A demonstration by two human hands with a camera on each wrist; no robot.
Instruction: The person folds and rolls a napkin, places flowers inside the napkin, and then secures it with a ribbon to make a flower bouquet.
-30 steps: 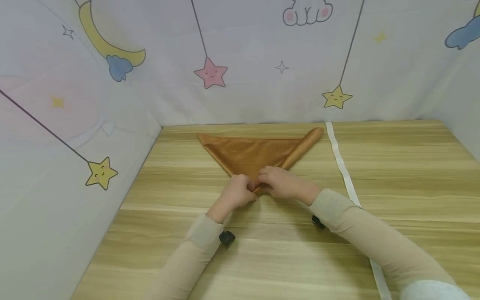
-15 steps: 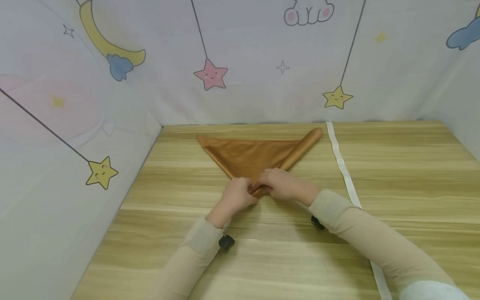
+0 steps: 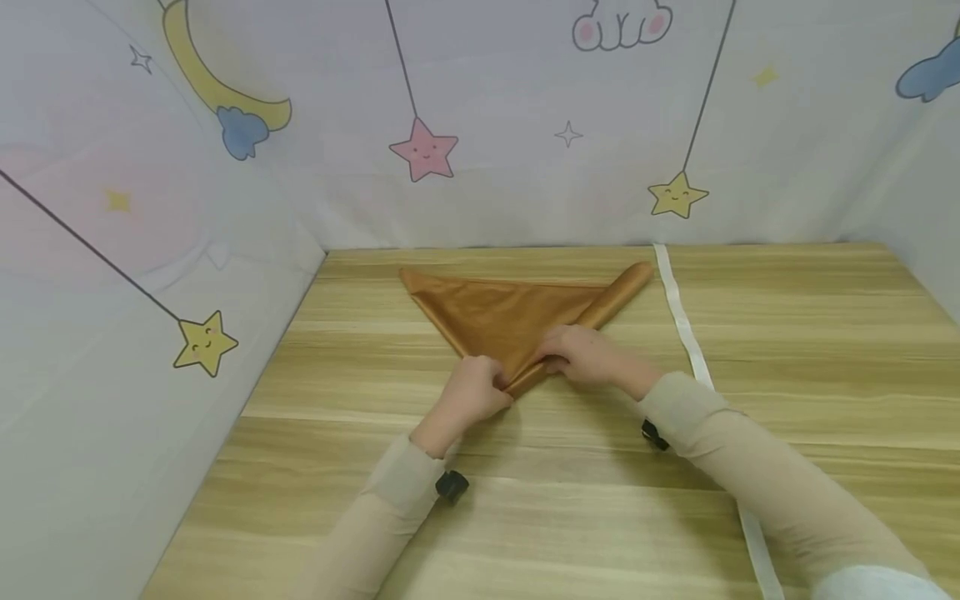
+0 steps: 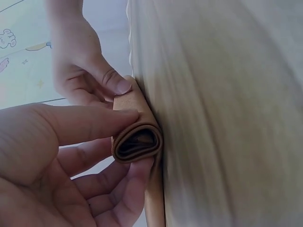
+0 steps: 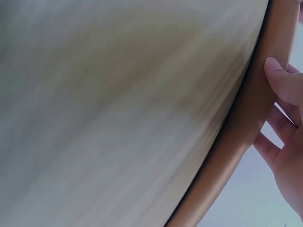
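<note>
A brown cloth (image 3: 498, 312) lies in a triangle on the wooden table, its narrow point towards the person and its right side rolled into a tube. My left hand (image 3: 471, 392) pinches the near end of the roll between thumb and fingers. In the left wrist view, the spiral layers of that rolled end (image 4: 142, 106) face the camera. Further up the same roll, my right hand (image 3: 587, 357) grips it, thumb on the near side and fingers on the other. The right wrist view shows the long smooth roll (image 5: 236, 125) with the thumb pressed on it.
A white strip (image 3: 684, 325) runs down the table (image 3: 810, 358) to the right of the cloth, passing under the right forearm. Behind and at the left stand pale curtains (image 3: 510, 200) printed with stars and a moon. Each wrist carries a small black camera (image 3: 452, 486).
My right hand has slid along the roll, away from the left hand and slightly up to the right, baring more of the roll between them. The left hand keeps its pinch at the near end.
</note>
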